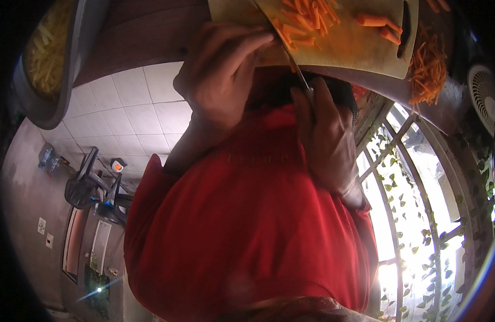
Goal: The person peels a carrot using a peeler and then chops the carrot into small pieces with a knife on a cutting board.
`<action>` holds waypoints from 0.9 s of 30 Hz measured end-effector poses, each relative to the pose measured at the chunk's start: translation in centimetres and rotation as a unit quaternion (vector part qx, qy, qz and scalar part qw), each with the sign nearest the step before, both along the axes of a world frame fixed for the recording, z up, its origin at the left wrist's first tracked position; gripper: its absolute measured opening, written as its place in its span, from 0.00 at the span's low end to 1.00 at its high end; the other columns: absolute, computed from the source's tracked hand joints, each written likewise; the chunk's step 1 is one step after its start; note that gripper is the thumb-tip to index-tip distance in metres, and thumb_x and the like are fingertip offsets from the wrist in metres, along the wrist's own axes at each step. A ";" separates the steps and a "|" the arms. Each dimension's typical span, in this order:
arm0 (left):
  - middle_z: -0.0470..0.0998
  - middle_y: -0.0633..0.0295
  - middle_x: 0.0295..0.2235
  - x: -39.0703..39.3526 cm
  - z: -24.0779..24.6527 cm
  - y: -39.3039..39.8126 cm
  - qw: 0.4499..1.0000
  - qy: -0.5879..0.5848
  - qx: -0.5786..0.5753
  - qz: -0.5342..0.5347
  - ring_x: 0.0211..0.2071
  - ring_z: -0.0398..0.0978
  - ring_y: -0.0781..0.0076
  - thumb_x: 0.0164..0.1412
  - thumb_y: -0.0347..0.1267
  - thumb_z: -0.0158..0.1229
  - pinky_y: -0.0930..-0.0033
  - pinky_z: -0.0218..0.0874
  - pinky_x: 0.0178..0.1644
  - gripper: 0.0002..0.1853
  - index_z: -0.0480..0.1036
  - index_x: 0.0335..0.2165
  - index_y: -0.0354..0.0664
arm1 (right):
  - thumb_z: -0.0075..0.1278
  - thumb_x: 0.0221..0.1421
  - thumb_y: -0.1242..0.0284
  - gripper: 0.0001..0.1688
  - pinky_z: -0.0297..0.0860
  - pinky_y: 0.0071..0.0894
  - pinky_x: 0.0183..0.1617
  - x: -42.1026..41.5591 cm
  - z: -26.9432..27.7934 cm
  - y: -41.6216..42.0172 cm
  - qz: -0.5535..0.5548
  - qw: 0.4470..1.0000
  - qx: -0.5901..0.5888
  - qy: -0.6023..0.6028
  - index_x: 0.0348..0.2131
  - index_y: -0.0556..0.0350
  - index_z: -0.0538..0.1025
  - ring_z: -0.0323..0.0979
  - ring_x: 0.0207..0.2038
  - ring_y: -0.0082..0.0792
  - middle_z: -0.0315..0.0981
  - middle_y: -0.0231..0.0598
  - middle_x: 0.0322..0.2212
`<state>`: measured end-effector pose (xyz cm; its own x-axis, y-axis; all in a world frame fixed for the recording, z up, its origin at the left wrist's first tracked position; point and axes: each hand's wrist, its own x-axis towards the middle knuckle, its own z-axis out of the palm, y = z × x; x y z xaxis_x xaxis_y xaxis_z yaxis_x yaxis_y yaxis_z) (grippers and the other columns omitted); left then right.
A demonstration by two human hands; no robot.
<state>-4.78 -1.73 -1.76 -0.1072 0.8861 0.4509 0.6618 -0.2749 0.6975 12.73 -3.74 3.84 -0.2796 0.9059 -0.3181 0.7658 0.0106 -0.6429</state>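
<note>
A knife (288,50) lies slantwise across the near edge of a worn, pale cutting board (360,52). My right hand (326,133) grips its handle. Just left of the blade is my left hand (223,76), its fingers bent and fingertips close to the metal; whether they pinch anything is hidden. Cut carrot sticks (307,18) lie in a loose heap on the board, right of the blade. Farther right, near the board's handle slot, rest a few larger carrot pieces (372,21).
Carrot shreds (428,70) are piled beyond the board's right end. A grey container (64,92) at far left holds pale yellow strips (48,52). A white fan (485,94) stands at far right, near a barred window (416,181) with vines. Dark chairs (86,187) stand behind at left.
</note>
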 end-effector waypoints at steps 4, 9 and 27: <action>0.82 0.59 0.30 -0.3 1.0 -0.4 1.000 -0.015 -0.013 0.011 0.31 0.79 0.68 0.44 0.12 0.64 0.71 0.69 0.34 0.15 0.82 0.32 0.38 | 0.52 0.64 0.67 0.13 0.69 0.49 0.20 -1.5 0.1 -0.6 -0.043 0.999 -0.004 0.000 0.38 0.58 0.69 0.74 0.19 0.54 0.71 0.50 0.14; 0.82 0.62 0.30 -1.1 0.7 -0.4 0.998 -0.055 0.027 0.002 0.32 0.79 0.68 0.46 0.19 0.67 0.69 0.70 0.37 0.12 0.82 0.33 0.41 | 0.54 0.62 0.65 0.16 0.70 0.44 0.20 -1.4 0.1 -0.8 -0.042 0.998 0.050 0.010 0.42 0.57 0.71 0.76 0.19 0.49 0.75 0.46 0.20; 0.82 0.70 0.43 -1.2 2.2 -1.1 0.989 0.126 -0.037 -0.064 0.45 0.74 0.69 0.55 0.30 0.67 0.66 0.62 0.52 0.16 0.82 0.45 0.48 | 0.61 0.55 0.66 0.15 0.71 0.40 0.24 -1.2 -0.9 -1.4 -0.038 0.981 0.186 0.031 0.37 0.56 0.74 0.75 0.24 0.42 0.73 0.40 0.25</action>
